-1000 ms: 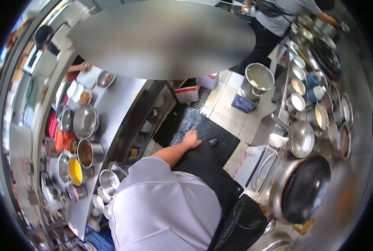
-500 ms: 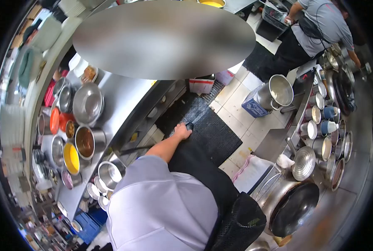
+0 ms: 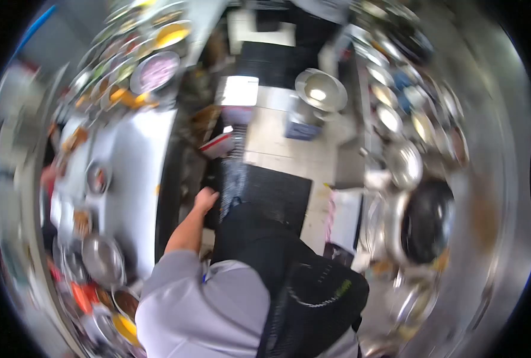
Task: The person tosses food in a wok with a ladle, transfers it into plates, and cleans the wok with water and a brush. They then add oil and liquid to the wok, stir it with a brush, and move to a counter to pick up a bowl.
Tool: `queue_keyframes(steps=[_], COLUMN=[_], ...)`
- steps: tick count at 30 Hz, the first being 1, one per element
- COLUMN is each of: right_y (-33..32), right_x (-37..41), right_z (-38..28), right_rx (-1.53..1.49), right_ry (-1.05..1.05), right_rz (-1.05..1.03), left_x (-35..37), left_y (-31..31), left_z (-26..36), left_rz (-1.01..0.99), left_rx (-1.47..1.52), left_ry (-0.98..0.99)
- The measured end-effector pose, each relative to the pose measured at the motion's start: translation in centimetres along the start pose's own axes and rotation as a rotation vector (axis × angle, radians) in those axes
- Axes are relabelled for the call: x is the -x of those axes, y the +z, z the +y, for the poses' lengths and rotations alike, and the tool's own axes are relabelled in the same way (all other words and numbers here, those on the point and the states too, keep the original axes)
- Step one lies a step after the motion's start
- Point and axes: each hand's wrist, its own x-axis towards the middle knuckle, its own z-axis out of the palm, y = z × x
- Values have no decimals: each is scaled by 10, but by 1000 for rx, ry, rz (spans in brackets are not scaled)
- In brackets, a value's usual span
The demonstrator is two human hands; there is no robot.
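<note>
My left hand hangs low beside my leg, with the bare forearm coming out of a light grey sleeve. It is nearest to the side of the long steel counter on my left and overlaps the black floor mat in this view. Motion blur smears its fingers, so I cannot tell whether they hold anything. My right hand is out of view. Black cloth covers my legs, and a black bag-like piece with green lettering lies at my right side.
On the counter stand a large steel bowl, a small bowl and several food pans. A tall pot rests on a blue crate. To the right are a black wok and a perforated ladle. A person in dark trousers stands ahead.
My view has swung to the right and straightened along the aisle. My left hand has moved left, closer to the counter. The wok and pot now appear higher in view.
</note>
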Motion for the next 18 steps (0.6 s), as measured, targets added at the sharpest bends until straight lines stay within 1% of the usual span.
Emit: queue_keyframes(steps=[1,2,3,4,5,7,8,10,12,14,15,16,18], right_y=[-6,-8,-10,-13,-13,-13,-6,13,69,111,127,160,184], right_x=[-12,-28,-44,-56,-69,-79,-76,-48,-32,11,29,17,49], right_z=[-8,-22,-40,-62,-84,-140,-175,-247,-318,-352,-361,-358,-368], right_rx=[128,240,321,372,404,423,399,283,-174,-166,-59,177,369], right_ry=[-98,-196,-291,-375,-448,-574,-639,-798,-1280,-1162,-1135,-1137,-1073], right_rz=[14,32,57,86,113,161,180,198,432,184,-41,-124,-314], left_x=[2,10,20,35,43,46,45,45,17,-15,-40,-65,-105], left_y=[3,-17,-31,-59,-81,-134,-164,-237,-308,-376,-406,-435,-487], left_z=[5,29,49,71,85,94,93,92,73,59,48,35,14], left_rz=[196,190,309,373,504,778,921,1110,1188,1349,1378,1400,1001], left_rx=[135,187,230,253,273,260,235,202,121,87,48,12,-31], left_ry=[15,5,54,109,165,315,400,402,390,435,363,283,-46])
